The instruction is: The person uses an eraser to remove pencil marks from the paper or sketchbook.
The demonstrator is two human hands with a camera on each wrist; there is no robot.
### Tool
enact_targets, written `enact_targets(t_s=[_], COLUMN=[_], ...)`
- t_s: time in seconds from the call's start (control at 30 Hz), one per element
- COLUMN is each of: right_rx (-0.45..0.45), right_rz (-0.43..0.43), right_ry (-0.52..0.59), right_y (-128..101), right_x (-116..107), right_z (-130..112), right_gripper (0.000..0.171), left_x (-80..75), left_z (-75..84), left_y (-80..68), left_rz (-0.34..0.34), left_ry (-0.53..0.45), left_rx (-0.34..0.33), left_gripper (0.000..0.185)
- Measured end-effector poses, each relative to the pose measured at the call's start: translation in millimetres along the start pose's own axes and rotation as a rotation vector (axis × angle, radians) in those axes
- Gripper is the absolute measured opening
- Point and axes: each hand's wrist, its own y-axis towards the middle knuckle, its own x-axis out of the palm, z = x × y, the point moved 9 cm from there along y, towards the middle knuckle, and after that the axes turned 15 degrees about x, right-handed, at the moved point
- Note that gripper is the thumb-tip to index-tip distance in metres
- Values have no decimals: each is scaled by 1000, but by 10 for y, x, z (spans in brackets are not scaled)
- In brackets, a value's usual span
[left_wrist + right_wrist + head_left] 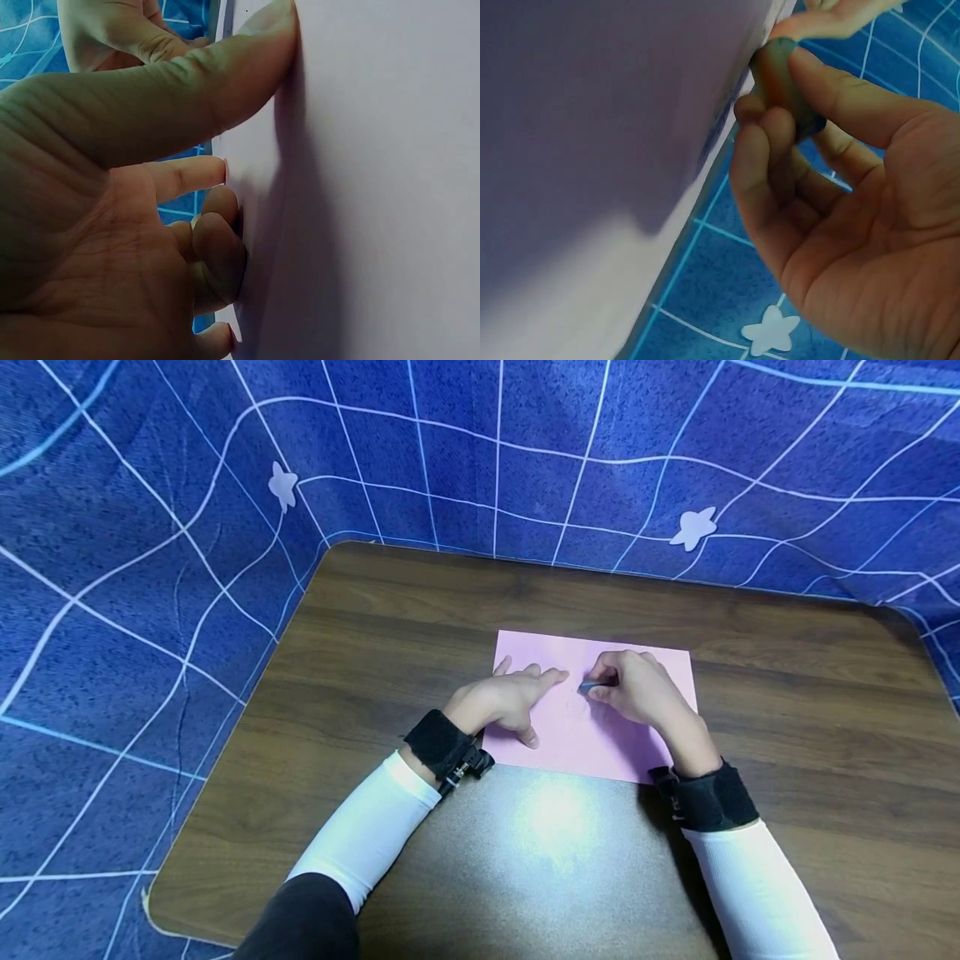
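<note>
A pink sheet of paper (600, 710) is laid flat near the middle of a dark wooden table (360, 635), its near edge lying just beside a bright patch of reflected light (555, 818). The left hand (504, 702) is placed palm down on the sheet's left part, with the fingers straight and slightly spread; in the left wrist view the thumb (225, 82) and fingertips (217, 247) are seen pressed against the paper (390, 180). The right hand (637, 687) is held over the sheet's upper middle, its fingers curled, and a small dark stub, apparently a crayon or eraser (592, 685), is pinched between thumb and fingers with its tip set on the paper. In the right wrist view the stub (784, 86) is seen gripped by the thumb (847, 97) and bent fingers.

Both forearms are covered by white sleeves (367, 831), and black straps (442, 747) are worn at the wrists. The table is surrounded by a blue cloth (135, 527) crossed by white grid lines and marked with pale star shapes (693, 527).
</note>
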Motion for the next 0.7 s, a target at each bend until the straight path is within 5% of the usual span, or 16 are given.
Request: enact_targets(t_s=[0.27,0.57,0.7], right_rx=[79,4,76], right_rz=[102,-61,-18], right_ry=[-8,17,13], right_y=[17,4,20], right_x=[-98,37,-26], right_z=[99,-7,83], right_gripper=[12,10,12], left_x=[2,5,2], left_z=[-3,-6,-4], left_y=[0,-11,-9], left_rz=[0,-12,-7], left_ry=[-14,2,-3], left_rx=[-4,-8,-5], left_gripper=[117,116,116])
